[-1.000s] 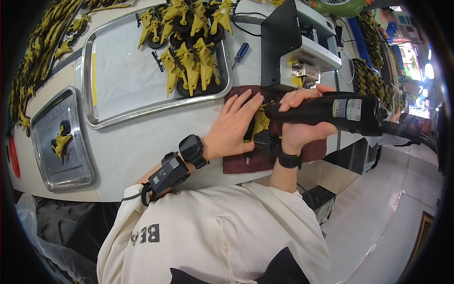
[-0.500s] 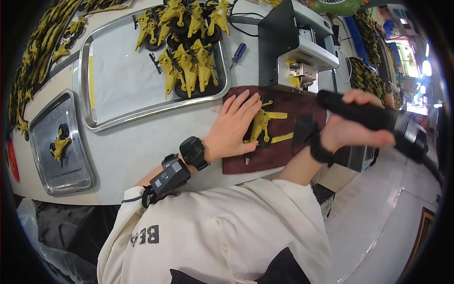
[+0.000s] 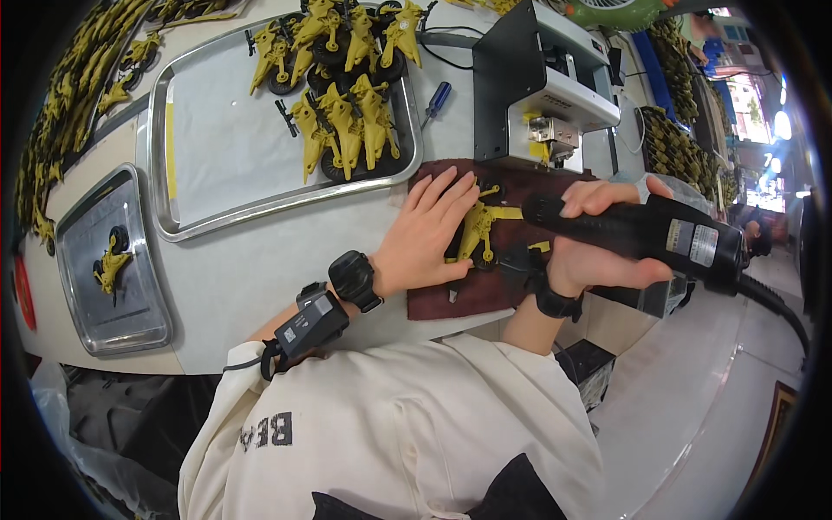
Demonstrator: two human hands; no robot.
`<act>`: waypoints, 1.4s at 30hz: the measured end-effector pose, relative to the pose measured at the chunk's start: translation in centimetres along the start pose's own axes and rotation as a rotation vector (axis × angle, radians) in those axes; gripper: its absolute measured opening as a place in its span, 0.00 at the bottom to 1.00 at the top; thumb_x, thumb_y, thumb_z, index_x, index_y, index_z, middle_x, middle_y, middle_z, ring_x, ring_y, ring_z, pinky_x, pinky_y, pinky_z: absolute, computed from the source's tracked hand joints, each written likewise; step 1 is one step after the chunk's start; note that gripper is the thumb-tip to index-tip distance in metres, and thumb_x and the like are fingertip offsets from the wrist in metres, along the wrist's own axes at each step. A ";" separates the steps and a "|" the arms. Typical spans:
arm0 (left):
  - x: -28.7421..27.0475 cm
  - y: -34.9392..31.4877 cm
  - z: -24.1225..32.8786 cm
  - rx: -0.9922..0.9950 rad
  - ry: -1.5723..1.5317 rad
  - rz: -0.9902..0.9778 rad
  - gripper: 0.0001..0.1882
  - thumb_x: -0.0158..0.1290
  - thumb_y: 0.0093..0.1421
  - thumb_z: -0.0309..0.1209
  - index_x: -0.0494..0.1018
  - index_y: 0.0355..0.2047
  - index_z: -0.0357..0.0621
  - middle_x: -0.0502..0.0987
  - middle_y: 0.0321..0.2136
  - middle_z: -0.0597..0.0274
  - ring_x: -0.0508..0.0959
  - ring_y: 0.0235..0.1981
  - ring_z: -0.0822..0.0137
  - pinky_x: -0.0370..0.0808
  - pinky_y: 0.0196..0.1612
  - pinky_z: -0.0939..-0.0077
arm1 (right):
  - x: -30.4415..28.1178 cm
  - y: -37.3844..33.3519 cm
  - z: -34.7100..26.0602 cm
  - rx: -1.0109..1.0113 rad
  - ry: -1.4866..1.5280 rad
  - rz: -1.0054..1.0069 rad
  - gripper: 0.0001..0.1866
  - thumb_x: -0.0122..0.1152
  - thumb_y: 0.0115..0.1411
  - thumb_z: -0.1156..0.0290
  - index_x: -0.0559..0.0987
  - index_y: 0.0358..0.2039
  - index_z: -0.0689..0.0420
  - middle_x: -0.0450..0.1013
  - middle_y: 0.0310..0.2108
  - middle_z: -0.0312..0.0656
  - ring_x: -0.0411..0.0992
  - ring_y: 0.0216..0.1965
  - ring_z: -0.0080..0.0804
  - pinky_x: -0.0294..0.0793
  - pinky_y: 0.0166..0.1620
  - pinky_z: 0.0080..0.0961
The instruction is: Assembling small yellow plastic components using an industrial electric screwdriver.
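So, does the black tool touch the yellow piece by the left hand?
Cannot tell. Head view looks down: the black tool meets the yellow piece in outline; any height gap is hidden.

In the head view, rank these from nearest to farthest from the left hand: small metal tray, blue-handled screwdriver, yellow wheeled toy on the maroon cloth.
1. Yellow wheeled toy: under the fingers and thumb of the left hand, toward its right.
2. Blue-handled screwdriver: beyond the fingertips.
3. Small metal tray: well off to the left.
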State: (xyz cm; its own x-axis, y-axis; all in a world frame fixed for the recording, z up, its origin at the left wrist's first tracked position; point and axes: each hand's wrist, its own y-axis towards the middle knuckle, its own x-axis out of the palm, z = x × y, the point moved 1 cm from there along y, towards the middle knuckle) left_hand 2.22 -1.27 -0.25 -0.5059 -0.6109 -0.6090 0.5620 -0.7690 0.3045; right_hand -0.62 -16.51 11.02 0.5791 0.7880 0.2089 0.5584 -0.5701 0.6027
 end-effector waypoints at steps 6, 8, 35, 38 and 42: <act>-0.2 0.2 0.2 -0.003 -0.001 -0.013 0.45 0.61 0.39 0.39 0.54 0.57 0.38 0.54 0.60 0.52 0.51 0.62 0.49 0.47 0.62 0.55 | 0.3 0.7 1.4 0.069 -0.131 0.024 0.49 0.38 0.45 0.23 0.58 0.48 0.60 0.66 0.17 0.43 0.65 0.14 0.32 0.67 0.20 0.27; -0.2 0.2 0.2 0.004 -0.015 -0.018 0.45 0.61 0.39 0.39 0.55 0.57 0.38 0.54 0.60 0.52 0.51 0.62 0.49 0.47 0.62 0.54 | 0.2 0.7 1.8 0.091 -0.132 0.028 0.48 0.39 0.46 0.24 0.59 0.47 0.60 0.66 0.18 0.43 0.65 0.14 0.31 0.68 0.20 0.27; -0.1 0.2 0.4 -0.006 0.063 -0.032 0.45 0.59 0.42 0.42 0.54 0.59 0.43 0.53 0.60 0.51 0.50 0.62 0.49 0.47 0.62 0.54 | -0.5 7.8 0.7 -0.246 -0.284 0.197 0.44 0.40 0.51 0.28 0.59 0.49 0.60 0.67 0.17 0.43 0.65 0.14 0.31 0.68 0.19 0.25; -0.2 0.1 0.4 0.002 0.057 -0.020 0.45 0.60 0.42 0.42 0.54 0.59 0.43 0.53 0.60 0.51 0.50 0.62 0.49 0.47 0.62 0.54 | -0.3 7.4 0.6 -0.250 -0.242 0.169 0.43 0.42 0.51 0.29 0.59 0.46 0.61 0.66 0.17 0.43 0.64 0.14 0.30 0.68 0.18 0.24; -0.2 0.0 0.2 0.008 0.060 -0.010 0.45 0.60 0.42 0.42 0.54 0.59 0.43 0.53 0.60 0.51 0.51 0.62 0.49 0.48 0.62 0.54 | -0.6 6.2 -0.5 -0.173 -0.154 0.188 0.44 0.39 0.49 0.26 0.59 0.45 0.59 0.66 0.16 0.41 0.64 0.14 0.29 0.68 0.18 0.24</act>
State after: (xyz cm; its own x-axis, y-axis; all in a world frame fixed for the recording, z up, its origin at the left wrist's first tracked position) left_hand 2.15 -1.22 0.02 -0.4712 -0.5910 -0.6548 0.5515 -0.7767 0.3043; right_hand 2.16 -20.41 14.99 0.7532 0.6207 0.2178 0.3312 -0.6439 0.6897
